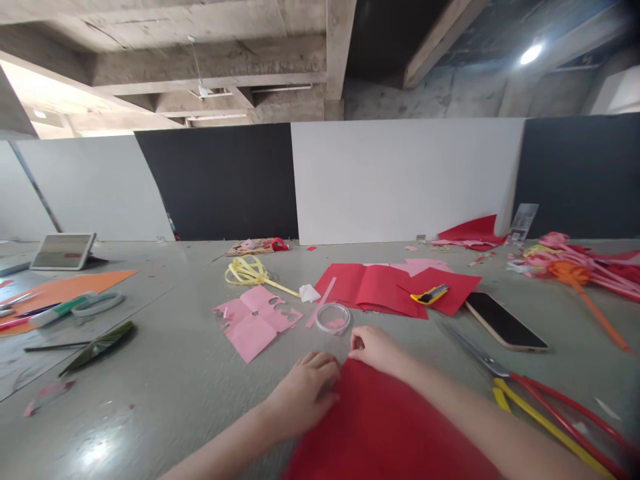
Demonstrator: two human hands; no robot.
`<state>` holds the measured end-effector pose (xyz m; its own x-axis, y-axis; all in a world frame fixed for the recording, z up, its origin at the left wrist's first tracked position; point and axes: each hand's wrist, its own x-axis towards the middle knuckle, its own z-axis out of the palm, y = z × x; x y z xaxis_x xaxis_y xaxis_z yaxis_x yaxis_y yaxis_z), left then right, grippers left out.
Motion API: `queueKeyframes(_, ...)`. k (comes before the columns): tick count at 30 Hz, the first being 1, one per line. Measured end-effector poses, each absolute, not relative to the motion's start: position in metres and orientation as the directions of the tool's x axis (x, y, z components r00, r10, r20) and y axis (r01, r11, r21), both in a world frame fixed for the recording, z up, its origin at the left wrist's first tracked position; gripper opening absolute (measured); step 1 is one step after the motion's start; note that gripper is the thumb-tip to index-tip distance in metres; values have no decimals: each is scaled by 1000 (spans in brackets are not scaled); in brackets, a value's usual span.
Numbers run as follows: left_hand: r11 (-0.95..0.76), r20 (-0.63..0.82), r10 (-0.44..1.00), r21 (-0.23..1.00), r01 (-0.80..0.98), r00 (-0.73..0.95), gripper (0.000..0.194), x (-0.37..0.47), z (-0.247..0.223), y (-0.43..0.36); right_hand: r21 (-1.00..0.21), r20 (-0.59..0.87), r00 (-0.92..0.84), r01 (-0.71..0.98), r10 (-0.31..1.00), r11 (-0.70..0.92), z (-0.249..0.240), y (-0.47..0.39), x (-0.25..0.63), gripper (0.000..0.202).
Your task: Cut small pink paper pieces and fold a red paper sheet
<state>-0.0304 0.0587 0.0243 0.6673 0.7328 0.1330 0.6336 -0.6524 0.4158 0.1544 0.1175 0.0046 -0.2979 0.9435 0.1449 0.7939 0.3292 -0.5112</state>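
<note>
A large red sheet of paper (390, 427) lies before me, its narrow top corner pointing away and its lower part out of frame. At its left edge, my left hand (305, 393) has curled fingers closed on the paper, slightly blurred. My right hand (375, 348) pinches at the top corner, fingertips partly hidden. Just beyond the hands sits a clear tape roll (333, 320) with pink scraps inside its ring. Left of it is a creased pink paper (253, 327) with holes cut out. Folded red paper (345, 283) lies farther back, beside a yellow utility knife (430, 295).
Right of my forearm are large scissors (505, 377) with red and yellow handles, and a phone (505, 321). Paper flowers (570, 267) lie far right, a yellow strip flower (250, 270) farther back. Pens (63, 310) and small scissors (97, 303) are left. A partition (400, 180) bounds the table.
</note>
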Motion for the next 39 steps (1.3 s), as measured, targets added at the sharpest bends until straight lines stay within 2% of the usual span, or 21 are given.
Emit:
queueKeyframes(5, -709, 35, 584, 509, 489, 811, 35, -49, 43, 88, -493, 49, -268, 831, 962, 257, 12, 100, 168, 10)
queueKeyframes(7, -702, -10, 560, 525, 481, 828, 35, -51, 49, 97, -508, 14, -269, 828, 963, 239, 12, 90, 172, 13)
queueKeyframes(10, -645, -55, 636, 510, 570, 769, 15, -40, 45, 103, -550, 5, -258, 806, 966, 218, 10, 76, 174, 11)
queueKeyframes(11, -609, -64, 686, 495, 620, 725, 14, -32, 41, 103, -564, 14, -251, 797, 968, 215, 8, 74, 175, 10)
queueKeyframes(13, -530, -115, 760, 459, 712, 640, 23, -15, 29, 101, -589, 38, -237, 779, 971, 213, 5, 69, 175, 9)
queueKeyframes(17, -425, -205, 826, 386, 819, 526, 24, 13, 12, 92, -622, 120, -235, 740, 965, 257, -2, 57, 178, 12)
queueKeyframes(20, -371, -280, 832, 360, 856, 478, 23, 20, 13, 91, -638, 241, -265, 682, 934, 358, -8, 41, 183, 17)
queueKeyframes(24, -323, -405, 792, 356, 877, 457, 23, 24, 21, 97, -552, 322, -398, 659, 859, 511, -16, 20, 189, 27)
queueKeyframes(31, -262, -449, 802, 326, 908, 393, 25, 33, 27, 99, -352, 339, -458, 748, 822, 562, -19, 17, 189, 38)
queueKeyframes(39, -210, -506, 789, 312, 927, 349, 26, 41, 28, 101, -295, 344, -501, 745, 794, 598, -20, 19, 188, 38)
